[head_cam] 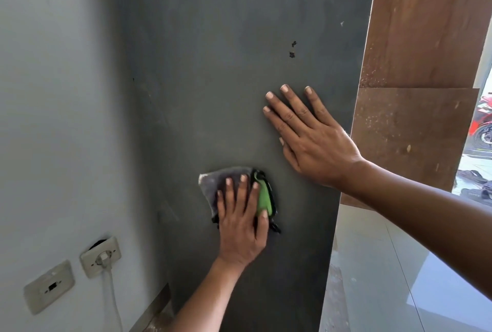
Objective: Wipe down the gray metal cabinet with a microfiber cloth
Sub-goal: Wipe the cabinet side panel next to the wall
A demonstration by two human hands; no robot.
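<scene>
The gray metal cabinet point(226, 78) fills the middle of the view, its flat side panel facing me with a few dark specks near the upper right. My left hand point(241, 221) presses a gray and green microfiber cloth point(213, 182) flat against the lower part of the panel, fingers straight and spread over it. Higher up and to the right, my right hand point(308, 134) lies flat on the panel near its right edge, fingers spread and holding nothing.
A pale wall point(53, 118) stands left of the cabinet, with a plugged socket point(101, 257) and a second wall plate point(49, 286) low down. A brown wooden door point(426, 52) is at the right. Glossy floor tiles point(399, 278) lie below; a red motorbike point(483, 124) shows outside.
</scene>
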